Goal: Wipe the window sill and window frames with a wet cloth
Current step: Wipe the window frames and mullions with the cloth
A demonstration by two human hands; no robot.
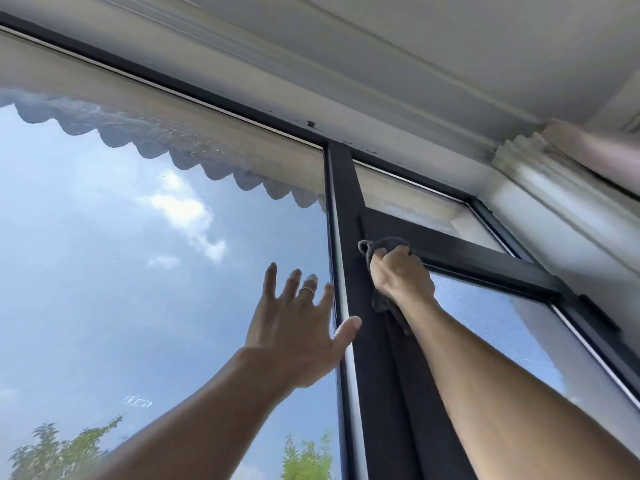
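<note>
Cloth (382,244) — right hand (401,271) presses frame (349,209).

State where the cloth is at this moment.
In the head view, the cloth is right of centre, gripped by the right hand against the dark frame where the upright meets the crossbar.

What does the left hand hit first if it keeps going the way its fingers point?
Probably the large glass pane: the left hand is open, fingers spread and aimed up and forward at it. Its thumb already lies by the dark frame post. Depth to the glass is unclear.
</note>
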